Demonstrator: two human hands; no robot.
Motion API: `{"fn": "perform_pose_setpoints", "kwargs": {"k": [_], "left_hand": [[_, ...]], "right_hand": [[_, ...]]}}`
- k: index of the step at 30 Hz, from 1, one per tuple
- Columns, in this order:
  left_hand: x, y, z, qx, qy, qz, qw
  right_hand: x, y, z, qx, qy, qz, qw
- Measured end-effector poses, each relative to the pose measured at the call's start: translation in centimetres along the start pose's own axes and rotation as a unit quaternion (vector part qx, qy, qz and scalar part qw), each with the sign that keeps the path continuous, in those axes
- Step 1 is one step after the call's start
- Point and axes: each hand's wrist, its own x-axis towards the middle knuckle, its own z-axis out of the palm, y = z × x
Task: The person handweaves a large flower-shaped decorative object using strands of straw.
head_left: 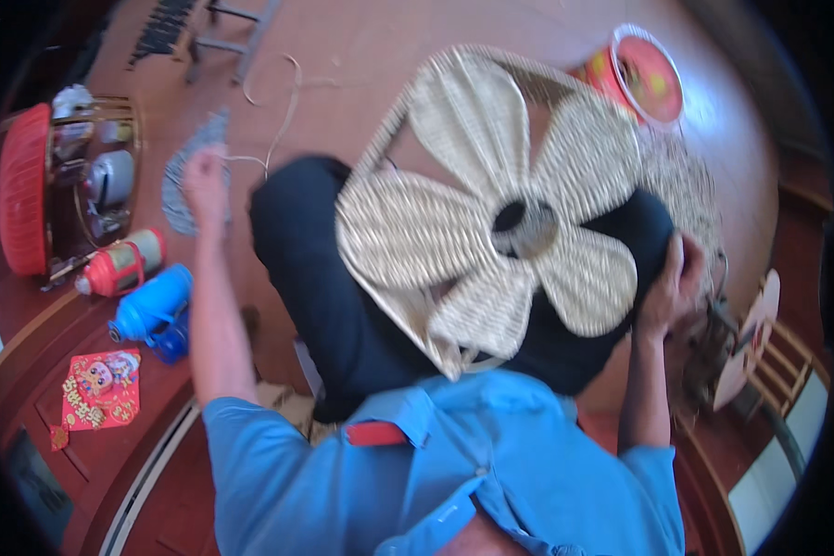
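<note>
A pale woven five-petalled piece point(422, 227), open at its centre, lies across the knees point(296, 227) near a thin looping cord point(296, 93)

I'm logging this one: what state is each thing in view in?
Straw-coloured woven flower: five petals spread, centre open.
Cream cord: slack, curved.
Red bucket: upright, open-topped.
Red thermos: appears capped.
Blue thermos: appears capped.
Left grip: fingers curled, blurred; hold on the cord unclear.
Right grip: partly open, nothing visibly held.
</note>
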Motion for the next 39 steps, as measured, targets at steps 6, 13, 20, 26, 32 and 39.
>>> {"fn": "perform_pose_setpoints", "kwargs": {"k": [6, 13, 20, 26, 32, 39], "left_hand": [[-6.7, 16.1, -8.1, -0.262, -0.053, -0.066, 0.961], [-21.6, 26.6, -4.9, -0.098, -0.274, 0.051, 0.955], [-23.9, 27.9, 0.7, -0.002, -0.177, 0.230, 0.957], [-24.0, 28.3, 1.8, 0.073, -0.256, 0.233, 0.935], [-26.1, 28.7, 2.3, 0.073, -0.218, 0.237, 0.944], [-28.8, 29.3, 2.5, 0.032, -0.181, 0.163, 0.969]], "right_hand": [[-6.2, -1.7, -1.9, 0.069, -0.010, -0.138, 0.988], [-16.6, -7.3, -3.8, 0.252, -0.407, 0.289, 0.829], [-16.0, -8.5, 0.9, 0.367, -0.396, 0.231, 0.810], [-15.1, -8.3, 7.7, 0.418, -0.320, 0.177, 0.832], [-13.6, -7.2, 8.9, 0.425, -0.302, 0.166, 0.837], [-10.7, -7.1, 8.6, 0.381, -0.412, 0.166, 0.811]]}}
